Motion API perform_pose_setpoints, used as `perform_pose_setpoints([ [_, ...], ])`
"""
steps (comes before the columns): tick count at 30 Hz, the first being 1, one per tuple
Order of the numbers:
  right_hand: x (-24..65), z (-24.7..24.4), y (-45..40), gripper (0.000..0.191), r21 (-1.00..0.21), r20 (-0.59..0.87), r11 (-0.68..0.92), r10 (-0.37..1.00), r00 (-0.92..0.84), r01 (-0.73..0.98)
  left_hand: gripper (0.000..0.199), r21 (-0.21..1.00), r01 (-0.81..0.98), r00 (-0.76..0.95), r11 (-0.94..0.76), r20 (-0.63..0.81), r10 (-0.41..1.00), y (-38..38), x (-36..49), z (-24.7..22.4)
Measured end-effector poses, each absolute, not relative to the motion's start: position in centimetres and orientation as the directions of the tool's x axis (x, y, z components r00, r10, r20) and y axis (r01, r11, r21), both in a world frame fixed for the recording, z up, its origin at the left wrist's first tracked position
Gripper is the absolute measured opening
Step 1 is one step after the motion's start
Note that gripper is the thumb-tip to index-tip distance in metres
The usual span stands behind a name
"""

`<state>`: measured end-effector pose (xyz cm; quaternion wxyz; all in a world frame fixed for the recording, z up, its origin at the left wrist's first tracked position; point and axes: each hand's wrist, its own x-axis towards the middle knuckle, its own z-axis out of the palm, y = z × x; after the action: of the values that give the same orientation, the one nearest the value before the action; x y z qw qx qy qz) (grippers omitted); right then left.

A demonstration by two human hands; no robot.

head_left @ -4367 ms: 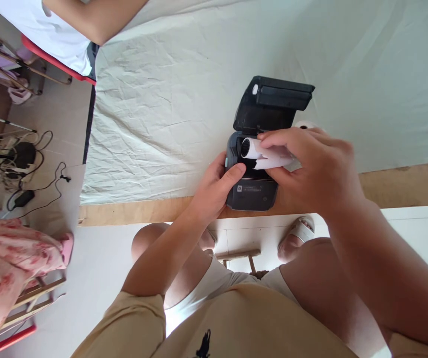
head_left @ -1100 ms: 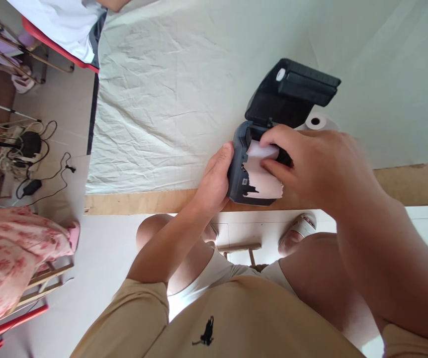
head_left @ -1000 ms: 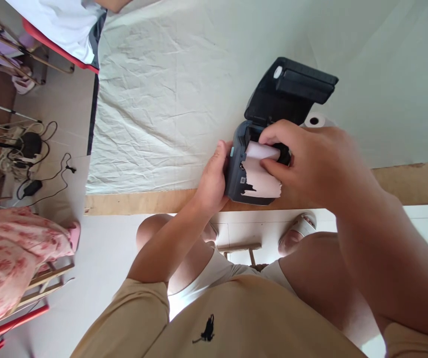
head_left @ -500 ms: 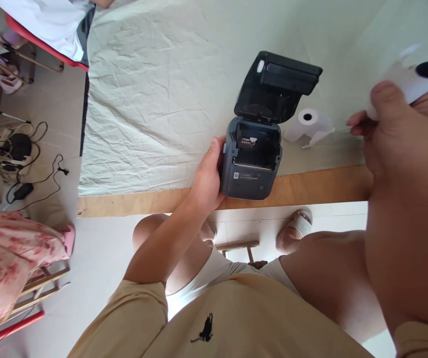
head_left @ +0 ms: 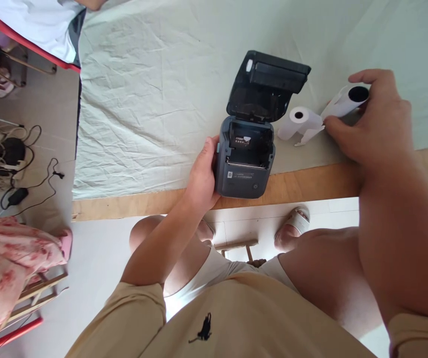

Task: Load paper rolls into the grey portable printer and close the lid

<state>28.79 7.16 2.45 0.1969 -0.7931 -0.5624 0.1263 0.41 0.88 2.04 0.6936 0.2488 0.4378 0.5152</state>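
Near the middle of the frame, the person's left hand [head_left: 203, 176] has a firm hold on the left side of a dark printer [head_left: 241, 185], the thumb along its edge. The lid [head_left: 262, 97] stands raised, and the bay [head_left: 253, 144] holds no paper. The printer's lower end lies over the wooden edge [head_left: 154, 203] of the desk [head_left: 161, 109], so if that hold slackened or the machine were nudged toward the bottom of the frame, it could slide off and drop.

At the right of the frame, the right hand's grip [head_left: 352, 98] is spread fairly wide around a paper roll with a broad dark core [head_left: 342, 103]; whether the fingers press on it cannot be told. This roll seems to be on end, and a careless withdrawal could tip it over.

Just left of it, a paper roll with a small core [head_left: 291, 130] also seems to stand upright, its torn strip [head_left: 312, 130] reaching to the right thumb; contact is unclear. The thumb could snag the strip, toppling that roll or unwinding it. With the two rolls so close, one falling could knock the other.

The open lid could be jarred if the right arm swept back across it.
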Motion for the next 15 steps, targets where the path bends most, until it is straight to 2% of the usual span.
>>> perform_pose_setpoints([
  [2,30.0,2.0,6.7,0.089,-0.509,0.070,-0.169,0.969,0.236,0.844,0.045,0.801,-0.493,0.085,0.339,-0.343,0.935,0.9,0.3,1.9],
  [3,30.5,2.0,6.4,0.090,-0.533,0.154,-0.063,0.973,0.170,0.843,0.046,0.804,-0.491,0.087,0.334,-0.336,0.938,1.0,0.3,1.8],
  [6,30.2,2.3,5.0,0.070,-0.503,0.512,0.315,0.859,-0.017,0.805,0.049,0.816,-0.484,0.099,0.317,-0.309,0.946,1.0,0.4,1.7],
  [8,28.6,2.5,4.4,0.055,-0.467,0.610,0.474,0.784,-0.116,0.746,0.049,0.827,-0.480,0.088,0.292,-0.286,0.954,1.1,0.5,1.7],
  [10,26.6,2.2,4.6,0.054,-0.508,0.519,0.457,0.839,-0.164,0.730,0.047,0.835,-0.479,0.070,0.269,-0.269,0.961,1.1,0.5,1.7],
  [13,25.0,0.9,5.6,0.047,-0.575,0.334,0.309,0.934,-0.128,0.758,0.044,0.841,-0.480,0.060,0.250,-0.253,0.966,1.1,0.6,1.5],
  [15,25.0,0.2,6.0,0.044,-0.597,0.287,0.280,0.950,-0.126,0.752,0.045,0.847,-0.471,0.068,0.246,-0.244,0.967,1.1,0.5,1.5],
])
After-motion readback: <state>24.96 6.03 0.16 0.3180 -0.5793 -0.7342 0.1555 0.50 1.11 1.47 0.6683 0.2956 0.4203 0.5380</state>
